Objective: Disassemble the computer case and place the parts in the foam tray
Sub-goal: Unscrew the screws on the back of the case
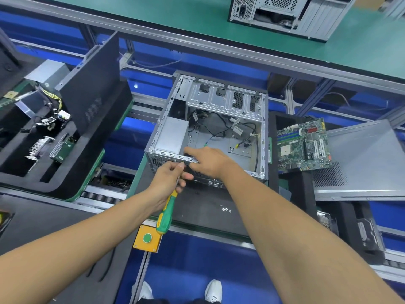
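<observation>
A: At nine o'clock we log the foam tray (65,172), already carrying a side panel (94,84), cable bundle and boards. Moving in, our left hand (169,178) is curled round the shaft of the green-and-yellow screwdriver (166,213), handle trailing toward six o'clock.

B: And the computer case (208,128)?

A: Dead centre on the dark mat, open side up, loose cables inside. Its near rim runs roughly nine to three. Our right hand (206,160) lies over that rim, fingers pointing toward ten o'clock and touching the metal; whether they pinch a screw we cannot tell.

B: So which hand is nearer?

A: Both meet at the rim; the case lies at twelve o'clock from each. At three o'clock, the motherboard (303,145) rests against another panel (361,159).
</observation>
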`<act>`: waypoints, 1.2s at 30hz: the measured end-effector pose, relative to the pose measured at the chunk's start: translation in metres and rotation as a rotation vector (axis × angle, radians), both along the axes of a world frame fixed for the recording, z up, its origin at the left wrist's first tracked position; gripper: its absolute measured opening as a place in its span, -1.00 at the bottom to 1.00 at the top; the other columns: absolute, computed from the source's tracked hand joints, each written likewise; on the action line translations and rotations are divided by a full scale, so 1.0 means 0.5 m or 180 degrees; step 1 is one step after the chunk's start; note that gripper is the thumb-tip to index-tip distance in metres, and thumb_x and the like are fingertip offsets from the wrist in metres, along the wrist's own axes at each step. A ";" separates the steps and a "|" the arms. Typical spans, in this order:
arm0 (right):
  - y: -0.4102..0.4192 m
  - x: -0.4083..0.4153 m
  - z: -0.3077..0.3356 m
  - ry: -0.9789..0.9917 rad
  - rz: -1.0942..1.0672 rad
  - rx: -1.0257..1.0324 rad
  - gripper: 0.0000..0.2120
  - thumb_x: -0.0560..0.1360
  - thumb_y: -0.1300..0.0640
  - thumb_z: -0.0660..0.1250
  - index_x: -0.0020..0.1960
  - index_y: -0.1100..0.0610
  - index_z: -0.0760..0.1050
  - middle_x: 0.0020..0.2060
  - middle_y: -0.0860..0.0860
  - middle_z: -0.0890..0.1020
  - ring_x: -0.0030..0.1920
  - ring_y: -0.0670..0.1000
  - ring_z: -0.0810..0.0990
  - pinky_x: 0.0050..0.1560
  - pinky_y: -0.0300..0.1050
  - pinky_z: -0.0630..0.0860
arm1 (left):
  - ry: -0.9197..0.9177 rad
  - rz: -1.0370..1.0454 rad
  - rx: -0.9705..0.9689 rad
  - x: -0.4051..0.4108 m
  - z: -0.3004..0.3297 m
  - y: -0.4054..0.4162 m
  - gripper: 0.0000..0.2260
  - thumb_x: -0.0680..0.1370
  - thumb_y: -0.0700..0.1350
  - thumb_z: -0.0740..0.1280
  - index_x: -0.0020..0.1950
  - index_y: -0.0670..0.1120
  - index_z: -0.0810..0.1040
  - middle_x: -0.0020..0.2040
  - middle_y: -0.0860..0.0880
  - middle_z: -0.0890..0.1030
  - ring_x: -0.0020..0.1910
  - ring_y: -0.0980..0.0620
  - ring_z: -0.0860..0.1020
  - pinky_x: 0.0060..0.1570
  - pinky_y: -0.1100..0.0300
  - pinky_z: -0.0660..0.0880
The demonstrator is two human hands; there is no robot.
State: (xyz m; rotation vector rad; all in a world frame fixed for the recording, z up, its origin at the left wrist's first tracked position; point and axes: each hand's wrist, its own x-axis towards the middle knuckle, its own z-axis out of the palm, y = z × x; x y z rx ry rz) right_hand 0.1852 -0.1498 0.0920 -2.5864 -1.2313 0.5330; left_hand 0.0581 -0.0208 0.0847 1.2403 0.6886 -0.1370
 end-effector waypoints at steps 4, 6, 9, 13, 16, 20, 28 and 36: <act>0.000 -0.001 0.001 -0.0001 0.0000 0.0025 -0.73 0.50 -0.09 0.18 0.18 -0.13 0.34 -0.31 -0.01 0.49 -0.22 0.16 0.53 -0.19 0.05 0.49 | -0.0028 0.0111 -0.0069 0.003 -0.003 -0.007 -0.82 0.66 -0.10 0.35 0.13 -0.19 0.46 -0.26 -0.12 0.69 -0.50 0.12 0.44 -0.57 0.29 0.31; 0.001 0.000 0.000 -0.0014 0.0009 0.0031 -0.75 0.50 -0.09 0.18 0.17 -0.12 0.34 -0.30 0.00 0.50 -0.21 0.17 0.53 -0.19 0.05 0.49 | -0.0022 0.0158 -0.0086 0.006 -0.003 -0.009 -0.84 0.67 -0.12 0.34 0.08 -0.20 0.46 -0.26 -0.12 0.70 -0.51 0.13 0.45 -0.59 0.31 0.31; 0.002 -0.001 0.000 -0.0040 0.0004 0.0037 -0.73 0.49 -0.10 0.17 0.18 -0.12 0.35 -0.31 -0.02 0.48 -0.20 0.18 0.52 -0.20 0.03 0.43 | -0.0001 0.0078 0.0002 0.011 -0.001 -0.010 -0.83 0.69 -0.11 0.29 0.05 -0.21 0.51 -0.24 -0.10 0.73 -0.52 0.15 0.50 -0.58 0.34 0.33; 0.002 -0.001 0.000 -0.0021 -0.0028 0.0018 -0.68 0.49 -0.08 0.17 0.24 -0.15 0.36 -0.29 -0.05 0.46 -0.16 0.18 0.52 -0.18 0.00 0.37 | 0.0009 -0.0122 0.0120 0.011 0.004 -0.008 -0.77 0.73 -0.03 0.19 0.05 -0.17 0.50 -0.19 -0.08 0.75 -0.48 0.12 0.60 -0.54 0.33 0.32; 0.001 -0.001 0.002 0.0017 -0.0033 0.0024 -0.68 0.49 -0.06 0.18 0.24 -0.14 0.36 -0.31 -0.05 0.47 -0.18 0.15 0.52 -0.20 0.00 0.39 | 0.0036 -0.0218 0.0225 0.010 0.006 -0.006 -0.75 0.74 -0.01 0.15 0.07 -0.15 0.48 -0.17 -0.06 0.75 -0.44 0.10 0.63 -0.51 0.29 0.29; 0.001 -0.004 0.004 0.0014 -0.0025 0.0039 -0.67 0.48 -0.08 0.16 0.24 -0.15 0.37 -0.30 -0.04 0.48 -0.17 0.16 0.52 -0.18 0.02 0.42 | 0.0009 -0.0149 0.0177 0.012 0.007 -0.009 -0.76 0.74 -0.04 0.17 0.10 -0.20 0.48 -0.18 -0.09 0.75 -0.51 0.12 0.54 -0.59 0.33 0.25; 0.000 -0.006 0.008 -0.0033 -0.0018 0.0072 -0.64 0.51 -0.10 0.15 0.30 -0.16 0.38 -0.23 0.00 0.53 -0.15 0.15 0.53 -0.20 0.00 0.37 | -0.0004 0.0049 0.0034 0.011 0.002 -0.012 -0.81 0.73 -0.07 0.20 0.04 -0.15 0.51 -0.34 0.00 0.68 -0.58 0.16 0.40 -0.63 0.34 0.25; -0.001 -0.006 0.012 0.0007 -0.0025 0.0024 -0.67 0.54 -0.06 0.17 0.30 -0.14 0.38 -0.25 0.02 0.52 -0.15 0.16 0.54 -0.15 0.04 0.48 | -0.0051 -0.0001 -0.0082 0.005 -0.001 -0.003 -0.82 0.73 -0.08 0.20 0.04 -0.14 0.50 -0.37 -0.01 0.53 -0.56 0.14 0.30 -0.60 0.32 0.19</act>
